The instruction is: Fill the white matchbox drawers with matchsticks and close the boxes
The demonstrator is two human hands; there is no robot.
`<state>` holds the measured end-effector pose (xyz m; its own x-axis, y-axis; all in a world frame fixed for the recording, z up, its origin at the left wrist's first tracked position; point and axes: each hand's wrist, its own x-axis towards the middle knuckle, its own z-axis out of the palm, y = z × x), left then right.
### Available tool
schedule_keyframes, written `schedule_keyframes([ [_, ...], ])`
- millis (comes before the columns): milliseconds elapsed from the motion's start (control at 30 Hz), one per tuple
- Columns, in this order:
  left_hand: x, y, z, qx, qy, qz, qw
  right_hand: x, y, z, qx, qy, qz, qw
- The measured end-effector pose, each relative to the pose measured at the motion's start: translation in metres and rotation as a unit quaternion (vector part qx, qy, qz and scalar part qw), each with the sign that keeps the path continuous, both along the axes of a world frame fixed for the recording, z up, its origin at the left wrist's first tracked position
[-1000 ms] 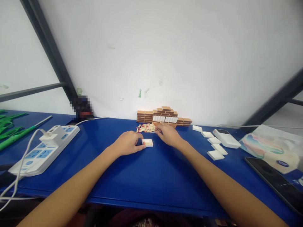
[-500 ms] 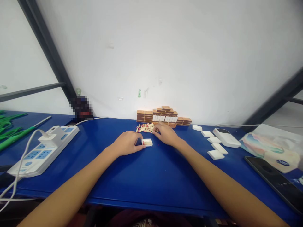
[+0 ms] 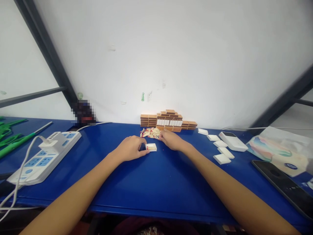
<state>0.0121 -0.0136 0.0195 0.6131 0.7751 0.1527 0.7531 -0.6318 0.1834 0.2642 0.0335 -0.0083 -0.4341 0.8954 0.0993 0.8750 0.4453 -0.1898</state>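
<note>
The left hand [image 3: 130, 148] is resting on the desk [image 3: 156, 182], its fingers gripping the left end of a tray [image 3: 153, 150] that is holding matches [image 3: 149, 148]. The right hand [image 3: 171, 140] is reaching to the right edge of the pile [image 3: 150, 132]; whether its fingers are pinching a match, I cannot tell. Stacked boxes [image 3: 148, 121] are standing on the far side

Left hand [image 3: 130, 148], right hand [image 3: 172, 140] and forearms [image 3: 80, 189] were bare. Dark maroon clothing [image 3: 127, 227] showed below, pale print [image 3: 150, 230] mid-front, too blurred to read.
</note>
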Motion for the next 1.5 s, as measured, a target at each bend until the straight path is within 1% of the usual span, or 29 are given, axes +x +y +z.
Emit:
schedule_keyframes([
  [133, 0.0, 0.0, 0.001, -0.007, 0.001, -0.005, 1.0, -0.004, -0.007, 0.005, -0.024, -0.042, -0.018, 0.999],
  [267, 0.0, 0.0, 0.001, -0.001, 0.003, -0.004, 1.0, -0.001, -0.011, 0.006, -0.03, -0.048, -0.018, 0.998],
  [367, 0.0, 0.0, 0.0, 0.003, 0.0, -0.006, 1.0, 0.004, -0.016, 0.009, -0.015, -0.033, -0.012, 0.999],
  [467, 0.0, 0.0, 0.0, 0.002, -0.001, -0.004, 1.0, 0.006, -0.027, 0.018, -0.003, 0.001, -0.002, 1.0],
  [600, 0.0, 0.0, 0.001, -0.003, -0.002, -0.001, 1.0, 0.001, -0.045, 0.027, -0.01, 0.062, 0.039, 0.997],
  [667, 0.0, 0.001, 0.0, -0.004, -0.006, -0.005, 1.0, -0.006, -0.05, 0.026, -0.003, 0.061, 0.062, 0.996],
  [800, 0.0, 0.002, -0.001, -0.003, -0.019, -0.022, 1.0, -0.02, -0.053, 0.019, 0.021, 0.038, 0.086, 0.995],
  [900, -0.002, 0.002, -0.001, 0.0, -0.023, -0.022, 0.999, -0.024, -0.054, 0.019, 0.037, 0.065, 0.089, 0.993],
  [967, -0.003, 0.004, 0.0, 0.009, -0.021, -0.016, 1.0, -0.021, -0.054, 0.022, 0.061, 0.086, 0.081, 0.991],
  [1033, -0.006, 0.005, 0.002, 0.025, -0.017, -0.002, 1.0, -0.017, -0.055, 0.026, 0.077, 0.094, 0.05, 0.991],
  [1100, -0.008, 0.007, 0.004, 0.04, -0.012, 0.019, 0.999, -0.014, -0.055, 0.027, 0.055, 0.087, 0.006, 0.995],
  [1167, -0.01, 0.008, 0.005, 0.049, -0.007, 0.036, 0.998, -0.014, -0.056, 0.025, 0.014, 0.073, -0.028, 0.997],
  [1233, -0.011, 0.009, 0.006, 0.048, -0.002, 0.042, 0.998, -0.017, -0.057, 0.02, -0.011, 0.061, -0.036, 0.997],
  [1333, -0.011, 0.008, 0.005, 0.041, 0.007, 0.038, 0.998, -0.021, -0.059, 0.014, -0.035, 0.044, -0.028, 0.998],
  [1433, -0.01, 0.008, 0.004, 0.031, 0.012, 0.033, 0.999, -0.019, -0.059, 0.015, -0.056, 0.006, -0.024, 0.998],
  [1500, -0.009, 0.008, 0.003, 0.024, 0.014, 0.031, 0.999, -0.016, -0.057, 0.018, -0.042, -0.016, -0.032, 0.998],
])
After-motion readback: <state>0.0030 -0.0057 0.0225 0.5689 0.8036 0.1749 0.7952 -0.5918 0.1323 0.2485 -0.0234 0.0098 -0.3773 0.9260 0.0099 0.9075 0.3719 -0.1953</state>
